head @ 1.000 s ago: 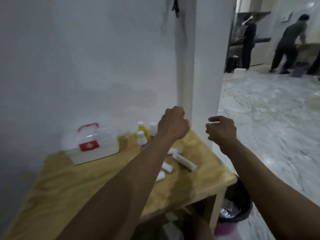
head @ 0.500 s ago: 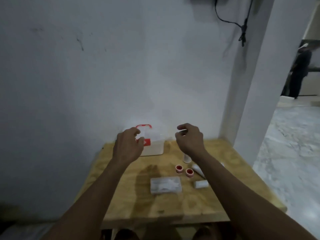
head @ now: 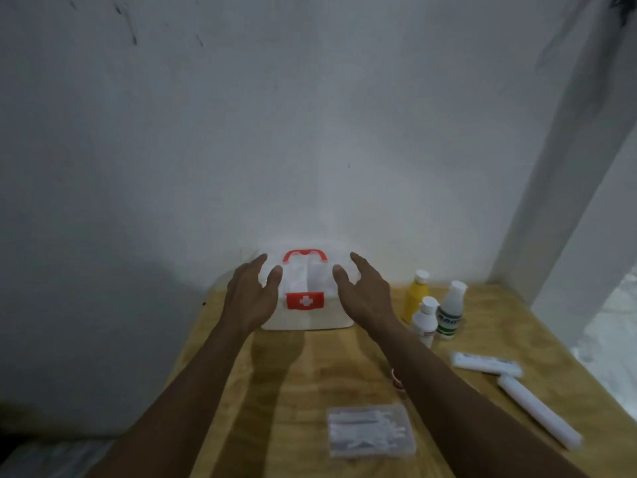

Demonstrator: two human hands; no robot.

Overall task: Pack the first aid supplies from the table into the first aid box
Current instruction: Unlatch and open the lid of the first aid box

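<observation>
A white first aid box (head: 306,317) with a red handle and a red cross label stands shut at the back of the wooden table (head: 275,374), against the wall. My left hand (head: 251,291) is at its left side and my right hand (head: 365,294) at its right side, both with fingers spread and holding nothing. To the right stand a yellow bottle (head: 415,298) and two white bottles (head: 425,320) (head: 451,310). Two white bandage rolls (head: 486,363) (head: 537,412) lie further right. A clear plastic case (head: 370,431) lies near the front. A small red-rimmed item (head: 397,379) peeks from under my right forearm.
A white wall rises right behind the table, and a white pillar (head: 565,188) stands at the back right corner. Pale marble floor (head: 613,326) shows past the table's right edge. Dark floor lies to the left of the table.
The view has swung from the room onto the table and come closer. Both hands have opened from loose fists and reached forward to either side of the box.
</observation>
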